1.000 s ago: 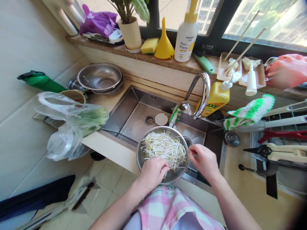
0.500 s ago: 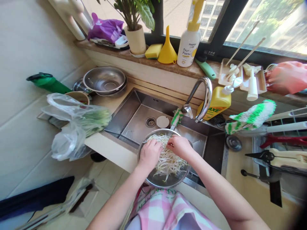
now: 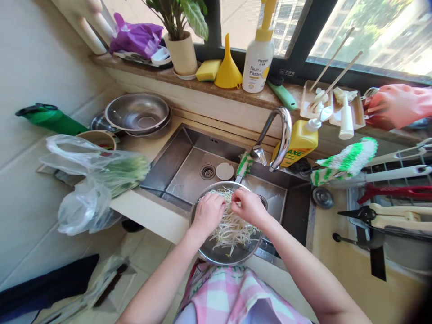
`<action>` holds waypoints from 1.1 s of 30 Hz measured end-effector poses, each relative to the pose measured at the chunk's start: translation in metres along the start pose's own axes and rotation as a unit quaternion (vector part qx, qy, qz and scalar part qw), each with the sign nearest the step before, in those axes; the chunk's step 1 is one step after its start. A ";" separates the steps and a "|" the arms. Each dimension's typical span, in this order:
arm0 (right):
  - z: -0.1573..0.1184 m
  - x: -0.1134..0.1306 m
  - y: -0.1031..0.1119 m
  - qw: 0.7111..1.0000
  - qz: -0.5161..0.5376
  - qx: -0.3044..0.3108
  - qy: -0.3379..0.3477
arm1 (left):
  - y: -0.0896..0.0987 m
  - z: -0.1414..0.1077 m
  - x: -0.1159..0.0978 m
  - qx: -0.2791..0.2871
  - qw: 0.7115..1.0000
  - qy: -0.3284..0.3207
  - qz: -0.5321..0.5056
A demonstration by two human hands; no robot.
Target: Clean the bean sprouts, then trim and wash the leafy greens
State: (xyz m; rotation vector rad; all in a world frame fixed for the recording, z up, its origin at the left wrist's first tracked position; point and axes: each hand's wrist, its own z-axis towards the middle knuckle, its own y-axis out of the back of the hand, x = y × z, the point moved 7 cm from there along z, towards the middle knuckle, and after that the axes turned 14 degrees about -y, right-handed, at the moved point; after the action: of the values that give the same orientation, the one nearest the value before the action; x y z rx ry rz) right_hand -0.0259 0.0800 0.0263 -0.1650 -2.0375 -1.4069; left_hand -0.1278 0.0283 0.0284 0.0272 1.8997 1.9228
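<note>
Bean sprouts [image 3: 234, 231]: a loose, tangled heap of thin white strands with pale yellow-green tips, under and between the two hands and spilling toward the wearer below the right hand; they look glossy.
Round metal pan [image 3: 211, 251]: holds the sprouts beneath both hands, its bare grey inside showing nearer the wearer than the hands; green-and-white cloth [image 3: 244, 164] sits by its handle, beyond the right hand.
Left hand [image 3: 209, 210]: palm down on the heap's left side, fingers close together and bent; cannot tell whether it grips any strands.
Right hand [image 3: 248, 206]: just beside the left, thumb and fingers drawn together over the sprouts; what lies between them is hidden.
Steel sink [image 3: 184, 182]: under and beyond the pan, reaching out past both hands; a white disc [image 3: 224, 171] lies in it, ahead of the left hand.
Chrome tap [image 3: 286, 128]: beyond and right of the right hand, beside a yellow AXE bottle [image 3: 300, 141].
Clear plastic bag [image 3: 81, 204]: well left of the left hand, around green stalks [image 3: 124, 174].
</note>
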 end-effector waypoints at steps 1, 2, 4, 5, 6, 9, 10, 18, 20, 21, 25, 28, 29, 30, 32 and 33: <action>-0.001 -0.011 0.008 0.998 0.059 -0.020 -0.019 | 0.001 -0.001 0.002 -0.004 1.000 0.004 -0.009; -0.002 -0.025 0.016 0.992 0.111 -0.044 -0.042 | 0.002 -0.002 0.003 -0.010 1.000 0.010 -0.017; -0.006 -0.057 0.032 0.976 0.179 -0.091 -0.087 | 0.003 -0.004 0.004 -0.026 0.999 0.017 -0.028; -0.009 -0.070 0.038 0.971 0.190 -0.106 -0.098 | 0.004 -0.004 0.003 -0.036 0.999 0.018 -0.032; -0.012 -0.080 0.042 0.972 0.187 -0.109 -0.094 | 0.005 -0.004 0.001 -0.046 0.998 0.016 -0.037; -0.018 -0.083 0.037 0.992 0.110 -0.054 -0.013 | 0.005 0.002 -0.017 -0.054 0.997 -0.009 -0.057; -0.019 -0.079 0.032 0.997 0.072 -0.030 0.018 | 0.004 0.005 -0.024 -0.047 0.997 -0.019 -0.064; -0.015 -0.053 0.012 0.983 -0.150 0.025 0.105 | -0.011 0.025 -0.054 0.011 0.996 -0.033 -0.082; -0.018 -0.047 0.020 0.983 -0.143 0.024 0.111 | -0.012 0.029 -0.055 0.012 0.996 -0.029 -0.088; -0.021 -0.044 0.025 0.984 -0.134 0.024 0.116 | -0.013 0.031 -0.056 0.012 0.995 -0.027 -0.099; -0.031 -0.030 0.047 0.987 -0.097 0.015 0.129 | -0.008 0.032 -0.056 0.003 0.976 -0.001 -0.219; -0.037 -0.024 0.058 0.989 -0.062 0.005 0.133 | -0.004 0.025 -0.052 0.019 0.950 0.031 -0.311; -0.040 -0.023 0.060 0.990 -0.048 0.004 0.135 | -0.002 0.022 -0.051 0.024 0.943 0.038 -0.329; -0.042 -0.023 0.061 0.990 -0.034 0.006 0.139 | -0.001 0.019 -0.049 0.028 0.939 0.043 -0.341; -0.047 -0.022 0.058 0.989 -0.008 0.014 0.147 | 0.000 0.011 -0.047 0.034 0.931 0.049 -0.359; -0.050 -0.022 0.056 0.989 0.005 0.016 0.149 | 0.000 0.007 -0.047 0.039 0.927 0.052 -0.370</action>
State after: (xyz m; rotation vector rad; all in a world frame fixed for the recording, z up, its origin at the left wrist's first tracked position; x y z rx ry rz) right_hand 0.0376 0.0653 0.0691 0.0466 -1.8083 -1.3059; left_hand -0.0835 0.0204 0.0420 -0.6817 1.6981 1.3435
